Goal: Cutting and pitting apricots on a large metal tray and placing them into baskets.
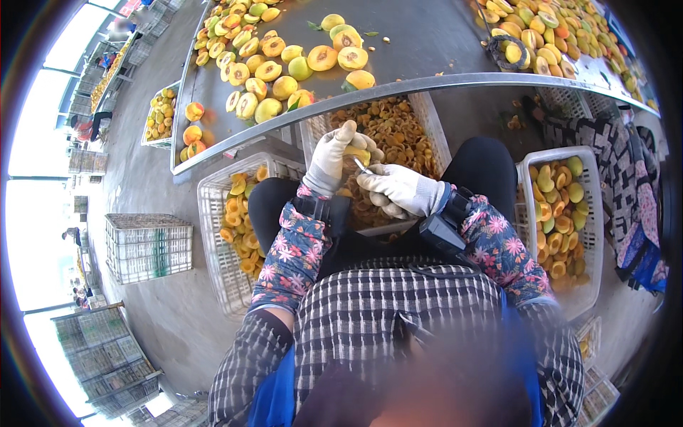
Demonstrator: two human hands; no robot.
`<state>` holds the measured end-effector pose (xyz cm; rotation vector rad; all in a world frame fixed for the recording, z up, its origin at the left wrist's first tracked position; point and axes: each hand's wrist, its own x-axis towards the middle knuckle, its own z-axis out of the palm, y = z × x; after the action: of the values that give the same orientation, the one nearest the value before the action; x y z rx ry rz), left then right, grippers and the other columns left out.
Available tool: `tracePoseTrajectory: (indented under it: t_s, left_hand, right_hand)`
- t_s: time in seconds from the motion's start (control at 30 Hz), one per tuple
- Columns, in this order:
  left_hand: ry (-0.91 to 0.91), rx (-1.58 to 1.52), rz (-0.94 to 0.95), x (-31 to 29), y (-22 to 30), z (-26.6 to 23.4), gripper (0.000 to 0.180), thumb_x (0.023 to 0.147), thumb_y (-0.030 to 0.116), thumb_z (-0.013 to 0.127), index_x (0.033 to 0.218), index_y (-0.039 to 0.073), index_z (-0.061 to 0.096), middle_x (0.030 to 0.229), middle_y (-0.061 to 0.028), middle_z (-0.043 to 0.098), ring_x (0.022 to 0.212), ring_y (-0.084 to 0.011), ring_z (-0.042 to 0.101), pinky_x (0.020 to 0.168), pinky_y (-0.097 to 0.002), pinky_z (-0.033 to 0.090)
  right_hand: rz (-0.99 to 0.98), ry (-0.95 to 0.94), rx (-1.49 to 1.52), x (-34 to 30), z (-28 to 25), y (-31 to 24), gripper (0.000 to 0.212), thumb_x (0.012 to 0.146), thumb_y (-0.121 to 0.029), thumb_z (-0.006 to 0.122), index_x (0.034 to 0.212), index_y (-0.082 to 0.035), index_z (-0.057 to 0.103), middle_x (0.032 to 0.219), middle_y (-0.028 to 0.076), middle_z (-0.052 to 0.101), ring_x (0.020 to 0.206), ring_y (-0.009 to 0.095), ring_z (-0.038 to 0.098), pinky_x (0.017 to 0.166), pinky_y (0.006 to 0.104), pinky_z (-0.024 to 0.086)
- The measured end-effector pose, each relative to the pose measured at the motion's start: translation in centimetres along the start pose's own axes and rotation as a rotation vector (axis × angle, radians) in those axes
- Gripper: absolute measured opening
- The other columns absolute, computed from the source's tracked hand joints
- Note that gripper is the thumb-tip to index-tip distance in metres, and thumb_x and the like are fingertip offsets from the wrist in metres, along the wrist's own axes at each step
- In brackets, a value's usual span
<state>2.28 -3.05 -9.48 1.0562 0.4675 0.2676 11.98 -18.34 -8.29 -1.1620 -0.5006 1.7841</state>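
Over a white crate (431, 127) of brown-orange pits and scraps (384, 117), my two gloved hands meet. My left hand (331, 158), thumb pointing up, is closed around a yellow peach piece (357, 154), mostly covered by the fingers. From the right, my right hand (403, 189) grips a small tool with a short metal tip (361, 166) that reaches the peach piece. The tool's handle is hidden in the glove, so its exact kind does not show. Cut peach halves (268, 70) lie on the metal table (434, 43) just beyond my hands.
Crates of peach halves stand at my left (213, 235) and right (592, 249). The table's raised metal edge (398, 88) runs ahead of my hands. More peaches (544, 32) are heaped at the far right, near a person in patterned clothing (594, 153). A white crate (149, 249) rests on the left floor.
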Motion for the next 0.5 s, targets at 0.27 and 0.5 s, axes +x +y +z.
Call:
tracePoseTrajectory:
  t_s: [0.27,0.5]
  left_hand:
    - [-0.072,-0.638,-0.141,0.4,-0.3,-0.2,0.040,0.089,0.046,0.060,0.073,0.010,0.056,0.081,-0.0099,0.064,0.076,-0.0335,0.066,0.064,-0.0489,0.057]
    - [0.326,-0.591,0.033,-1.1,2.9,-2.7,0.036,0.091,0.043,0.059,0.078,0.009,0.059,0.085,-0.0109,0.065,0.084,-0.0345,0.065,0.074,-0.0504,0.055]
  right_hand:
    - [-0.019,-0.269,0.254,-1.4,0.7,-0.9,0.020,0.098,-0.032,0.051,0.095,-0.012,0.053,0.059,-0.004,0.042,0.040,0.005,0.033,0.036,0.0203,0.024]
    - [-0.154,0.033,0.030,-2.3,-0.2,-1.9,0.029,0.097,-0.035,0.052,0.104,-0.007,0.054,0.060,-0.004,0.042,0.042,0.005,0.033,0.037,0.0213,0.026]
